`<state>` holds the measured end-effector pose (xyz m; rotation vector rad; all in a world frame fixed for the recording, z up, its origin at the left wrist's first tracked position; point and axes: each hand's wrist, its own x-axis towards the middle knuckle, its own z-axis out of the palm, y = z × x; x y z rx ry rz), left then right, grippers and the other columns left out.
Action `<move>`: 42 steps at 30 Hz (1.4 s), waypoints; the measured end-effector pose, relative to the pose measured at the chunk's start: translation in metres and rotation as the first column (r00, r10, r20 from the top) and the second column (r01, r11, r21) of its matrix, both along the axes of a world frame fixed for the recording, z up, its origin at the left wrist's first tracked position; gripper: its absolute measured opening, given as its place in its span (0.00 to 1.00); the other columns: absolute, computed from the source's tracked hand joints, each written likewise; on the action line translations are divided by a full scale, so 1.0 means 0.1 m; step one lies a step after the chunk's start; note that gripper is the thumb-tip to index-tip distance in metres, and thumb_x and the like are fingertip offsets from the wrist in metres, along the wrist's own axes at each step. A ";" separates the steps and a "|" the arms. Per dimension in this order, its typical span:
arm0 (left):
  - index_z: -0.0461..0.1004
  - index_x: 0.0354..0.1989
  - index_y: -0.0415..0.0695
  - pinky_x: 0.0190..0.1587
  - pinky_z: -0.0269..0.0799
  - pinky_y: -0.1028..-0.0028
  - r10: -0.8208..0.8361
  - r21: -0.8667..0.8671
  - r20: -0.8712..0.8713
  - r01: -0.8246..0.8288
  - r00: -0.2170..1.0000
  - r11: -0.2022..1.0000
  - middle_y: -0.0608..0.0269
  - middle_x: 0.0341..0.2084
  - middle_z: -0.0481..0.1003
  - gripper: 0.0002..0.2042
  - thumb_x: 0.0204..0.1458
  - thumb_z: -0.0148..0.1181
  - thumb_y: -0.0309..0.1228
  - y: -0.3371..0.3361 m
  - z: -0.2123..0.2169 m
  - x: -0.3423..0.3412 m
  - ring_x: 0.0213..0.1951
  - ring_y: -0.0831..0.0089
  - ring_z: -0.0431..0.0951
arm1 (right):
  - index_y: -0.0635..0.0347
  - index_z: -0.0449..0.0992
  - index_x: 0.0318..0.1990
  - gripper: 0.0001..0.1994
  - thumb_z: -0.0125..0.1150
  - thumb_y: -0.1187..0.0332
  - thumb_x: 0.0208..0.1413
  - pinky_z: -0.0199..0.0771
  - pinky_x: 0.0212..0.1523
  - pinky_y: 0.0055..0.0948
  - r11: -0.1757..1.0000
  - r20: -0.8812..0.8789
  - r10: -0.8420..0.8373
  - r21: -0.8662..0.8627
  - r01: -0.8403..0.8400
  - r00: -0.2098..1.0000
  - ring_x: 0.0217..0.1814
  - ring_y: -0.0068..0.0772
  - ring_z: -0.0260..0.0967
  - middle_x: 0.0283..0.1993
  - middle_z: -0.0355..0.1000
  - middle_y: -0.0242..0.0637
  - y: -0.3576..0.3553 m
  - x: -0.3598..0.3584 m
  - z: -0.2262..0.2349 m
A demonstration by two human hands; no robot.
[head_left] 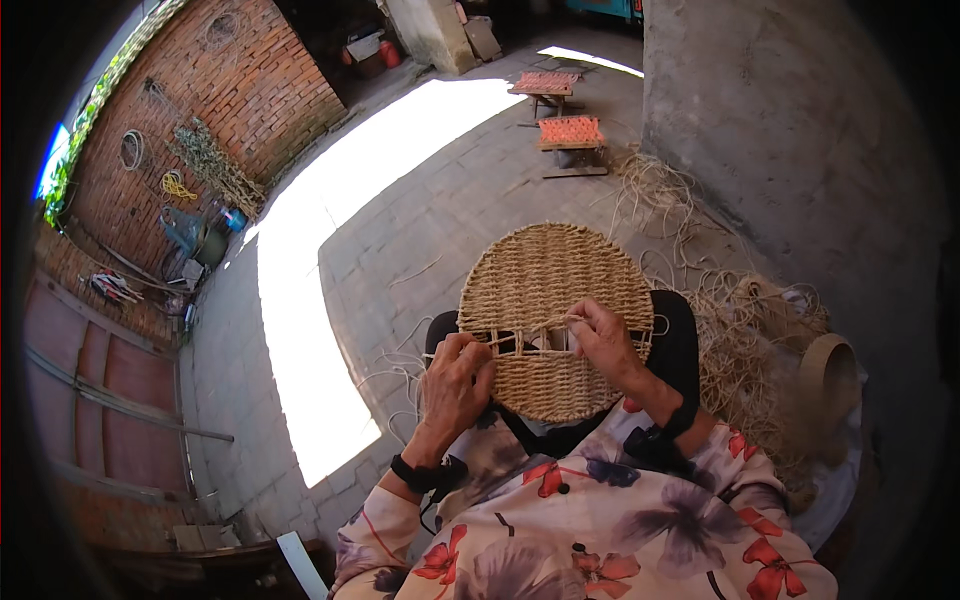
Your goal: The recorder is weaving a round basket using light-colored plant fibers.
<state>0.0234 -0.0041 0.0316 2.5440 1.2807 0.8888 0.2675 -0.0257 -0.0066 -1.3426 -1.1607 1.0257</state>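
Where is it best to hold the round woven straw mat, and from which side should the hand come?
Probably the near rim of the round woven straw mat, from the person's side at lower left and right. It lies flat on the lap, and the left hand and right hand already rest there beside its open slots.
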 end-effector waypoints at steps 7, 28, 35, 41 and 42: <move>0.78 0.34 0.45 0.34 0.72 0.63 -0.065 0.078 -0.042 0.068 0.997 0.995 0.62 0.35 0.71 0.05 0.48 0.64 0.27 0.01 -0.03 0.05 0.34 0.61 0.72 | 0.62 0.73 0.34 0.06 0.58 0.69 0.60 0.67 0.21 0.23 0.996 0.057 0.081 0.027 -0.083 0.995 0.19 0.16 0.66 0.23 0.73 0.31 -0.11 0.12 0.04; 0.77 0.41 0.37 0.30 0.71 0.78 0.090 -0.553 0.425 0.180 0.901 0.814 0.65 0.26 0.76 0.09 0.57 0.59 0.29 -0.05 0.16 0.55 0.28 0.81 0.74 | 0.61 0.70 0.33 0.05 0.60 0.78 0.50 0.72 0.29 0.31 0.945 0.328 -0.131 0.327 0.018 0.936 0.26 0.35 0.73 0.25 0.71 0.39 -0.19 0.15 0.14; 0.77 0.37 0.37 0.32 0.74 0.74 0.078 -0.606 0.373 0.179 0.925 0.775 0.62 0.27 0.78 0.06 0.55 0.57 0.26 -0.03 0.11 0.47 0.28 0.77 0.77 | 0.59 0.69 0.33 0.08 0.63 0.72 0.48 0.71 0.30 0.43 0.897 0.645 -0.190 0.421 -0.137 0.740 0.30 0.47 0.73 0.29 0.70 0.41 0.03 -0.04 -0.09; 0.79 0.35 0.37 0.41 0.75 0.64 -0.052 -0.298 0.144 0.093 0.988 0.950 0.50 0.31 0.79 0.08 0.50 0.56 0.25 0.07 0.02 0.53 0.36 0.57 0.82 | 0.59 0.69 0.39 0.08 0.59 0.73 0.51 0.74 0.30 0.44 0.903 0.578 -0.187 0.420 -0.093 0.795 0.30 0.49 0.75 0.30 0.72 0.44 -0.10 0.05 -0.09; 0.79 0.35 0.37 0.41 0.75 0.64 -0.054 -0.299 0.144 0.096 0.988 0.950 0.50 0.31 0.79 0.08 0.50 0.56 0.25 0.09 0.02 0.54 0.36 0.57 0.82 | 0.60 0.69 0.43 0.10 0.56 0.75 0.53 0.76 0.30 0.44 0.894 0.667 -0.200 0.424 -0.145 0.717 0.30 0.49 0.76 0.31 0.72 0.45 -0.13 0.01 -0.11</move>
